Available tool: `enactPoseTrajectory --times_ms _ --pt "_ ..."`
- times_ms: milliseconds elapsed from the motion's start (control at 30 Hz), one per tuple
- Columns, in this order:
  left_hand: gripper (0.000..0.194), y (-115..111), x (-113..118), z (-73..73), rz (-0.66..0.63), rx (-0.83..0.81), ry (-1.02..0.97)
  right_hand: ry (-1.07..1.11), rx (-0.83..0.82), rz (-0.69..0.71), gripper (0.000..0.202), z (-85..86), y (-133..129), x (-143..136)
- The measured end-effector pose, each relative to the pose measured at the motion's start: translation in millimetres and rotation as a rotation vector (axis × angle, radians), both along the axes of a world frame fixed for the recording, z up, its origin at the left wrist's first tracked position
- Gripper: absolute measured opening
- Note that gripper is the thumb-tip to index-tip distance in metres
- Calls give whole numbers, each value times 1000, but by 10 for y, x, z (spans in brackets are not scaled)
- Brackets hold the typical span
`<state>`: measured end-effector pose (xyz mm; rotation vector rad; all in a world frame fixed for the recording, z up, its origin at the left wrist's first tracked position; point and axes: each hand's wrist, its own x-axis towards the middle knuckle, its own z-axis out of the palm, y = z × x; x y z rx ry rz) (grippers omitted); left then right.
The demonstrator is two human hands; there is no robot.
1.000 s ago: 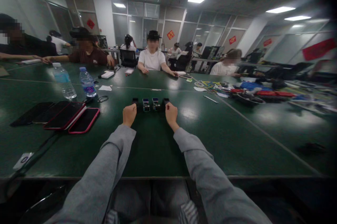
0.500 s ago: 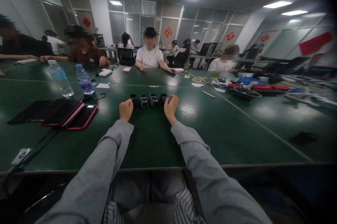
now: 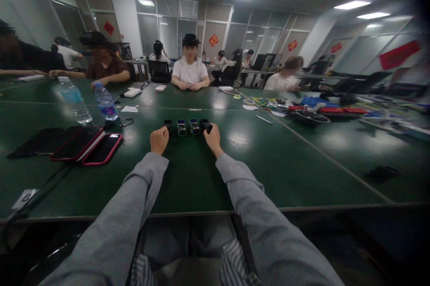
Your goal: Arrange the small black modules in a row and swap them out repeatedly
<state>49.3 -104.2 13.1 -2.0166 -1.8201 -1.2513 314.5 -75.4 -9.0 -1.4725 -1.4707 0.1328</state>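
Observation:
My left hand [image 3: 159,140] is curled into a fist beside a small black block-shaped device [image 3: 168,123] at the left end of a short row. Its fingers are turned away, so what they may hold is hidden. My right hand [image 3: 212,138] has its thumb and fingers closed on another small black block-shaped device [image 3: 204,124] at the row's right end. Between the two hands stand a small circuit board with a screen [image 3: 181,127] and a similar board with a screen [image 3: 194,127], neither touched by a hand.
On the green table [image 3: 188,178], several phones [image 3: 102,149] lie left, with water bottles [image 3: 106,103] behind them. A white pen-like stick [image 3: 264,119] and a heap of cables and tools [image 3: 312,109] are right. A person in white [image 3: 190,71] sits opposite; others sit around.
My right hand has shifted slightly left and its grip on the black device now shows more clearly. The left hand stays by its device. The person opposite has brought both hands together.

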Motion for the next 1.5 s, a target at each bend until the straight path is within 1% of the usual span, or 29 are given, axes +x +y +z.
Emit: enactPoseTrajectory --times_ms 133,267,567,767,1100,1200,1300,1500 --pt "27 4 0 -8 9 6 0 -16 24 28 43 -23 2 4" --pt "28 -2 -7 -12 -19 24 -11 -28 16 23 42 -37 3 6" --pt "30 -72 18 47 -12 -12 6 -31 -27 12 43 -12 -29 -7" --pt "30 -82 32 61 -11 -27 3 -36 -35 14 43 -14 -30 -4" --pt "27 -73 37 51 21 -47 46 -46 -56 -10 43 5 -41 -15" --pt "27 -65 35 40 7 -38 32 -43 -54 -16 44 2 -34 -17" --pt "28 -61 33 36 -2 -31 27 0 -37 -49 41 -1 -4 -8" --pt "29 -66 33 34 8 -31 33 71 -61 -190 37 -25 105 68"
